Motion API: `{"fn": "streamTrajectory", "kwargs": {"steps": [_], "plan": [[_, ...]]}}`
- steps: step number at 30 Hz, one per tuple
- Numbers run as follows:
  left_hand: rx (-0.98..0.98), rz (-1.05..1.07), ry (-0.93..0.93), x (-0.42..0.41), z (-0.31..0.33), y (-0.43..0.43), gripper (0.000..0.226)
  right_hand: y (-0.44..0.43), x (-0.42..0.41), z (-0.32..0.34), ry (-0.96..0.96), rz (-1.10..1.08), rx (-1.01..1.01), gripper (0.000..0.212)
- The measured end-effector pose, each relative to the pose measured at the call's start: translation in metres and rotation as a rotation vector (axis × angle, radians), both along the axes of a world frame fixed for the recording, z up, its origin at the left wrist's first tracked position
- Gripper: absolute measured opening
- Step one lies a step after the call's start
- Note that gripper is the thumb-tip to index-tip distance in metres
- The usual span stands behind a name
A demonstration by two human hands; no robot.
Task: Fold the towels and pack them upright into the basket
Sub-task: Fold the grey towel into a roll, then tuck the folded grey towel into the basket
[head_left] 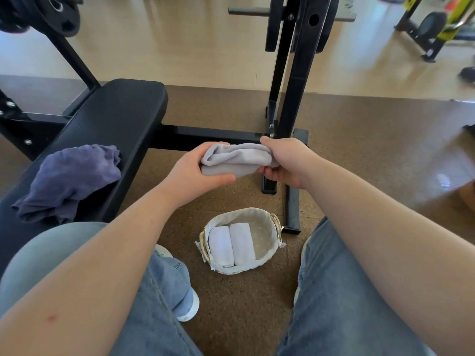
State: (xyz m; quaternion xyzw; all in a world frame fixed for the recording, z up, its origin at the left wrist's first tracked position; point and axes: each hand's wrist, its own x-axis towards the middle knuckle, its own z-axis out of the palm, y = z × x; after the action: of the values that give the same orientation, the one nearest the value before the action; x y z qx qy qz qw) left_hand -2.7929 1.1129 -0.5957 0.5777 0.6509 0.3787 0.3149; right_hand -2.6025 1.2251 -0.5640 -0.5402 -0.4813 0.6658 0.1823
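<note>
I see both hands, left (pixel 198 173) and right (pixel 285 163), grasping a grey towel (pixel 236 159) above the basket (pixel 268 249) holding two white towels (pixel 231 244).

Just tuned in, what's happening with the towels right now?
A seated person holds a folded grey towel by its ends, left hand and right hand, above the basket on the floor. Two white towels already sit side by side in it. A purple towel lies crumpled on the bench.
</note>
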Motion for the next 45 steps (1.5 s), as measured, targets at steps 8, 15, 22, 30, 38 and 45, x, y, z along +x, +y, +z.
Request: {"fn": "streamTrajectory", "kwargs": {"steps": [8, 15, 22, 30, 38, 45], "plan": [[-0.08, 0.193, -0.056, 0.003, -0.007, 0.011, 0.022, -0.009, 0.004, -0.005, -0.384, 0.575, 0.496, 0.056], [-0.181, 0.225, -0.247, 0.012, -0.018, 0.016, 0.037, -0.003, 0.017, -0.018, -0.265, 0.551, 0.529, 0.019], [-0.3, 0.357, -0.472, 0.022, -0.029, 0.031, 0.038, 0.008, 0.024, -0.041, -0.281, 0.213, 0.304, 0.031], [-0.597, 0.556, -0.626, 0.021, -0.083, 0.045, 0.043, 0.005, 0.024, -0.095, -0.338, 0.398, 0.403, 0.025], [-0.963, 0.482, -0.677, 0.022, -0.11, 0.067, 0.024, 0.001, 0.029, -0.145, -0.762, 0.879, 0.823, 0.072], [-0.937, 0.397, -0.79, 0.029, -0.151, 0.077, 0.019, 0.011, 0.038, -0.199, -0.602, 0.725, 0.491, 0.051]]}}
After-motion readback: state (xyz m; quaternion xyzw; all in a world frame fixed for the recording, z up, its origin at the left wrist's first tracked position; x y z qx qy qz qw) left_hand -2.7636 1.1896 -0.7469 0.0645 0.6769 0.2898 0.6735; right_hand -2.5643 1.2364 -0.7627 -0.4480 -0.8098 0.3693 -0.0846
